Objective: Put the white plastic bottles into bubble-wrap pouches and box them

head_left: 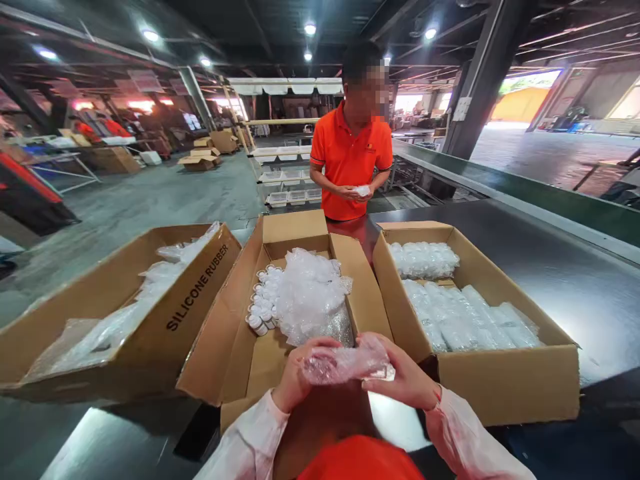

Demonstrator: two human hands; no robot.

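Both my hands hold a piece of bubble wrap in front of my body, above the near edge of the middle carton. My left hand is closed on its left end, and my right hand grips its right end. Something white shows at the right end under the plastic, but I cannot make out what is inside. Just beyond my hands, the middle carton holds a heap of bubble wrap bags and several small white-capped bottles standing along its left side.
On the right, an open carton holds rows of bubble-wrapped bundles. A carton marked SILICONE RUBBER stands left with loose bubble wrap inside. Across the dark table, a person in an orange shirt holds something white. A conveyor runs behind.
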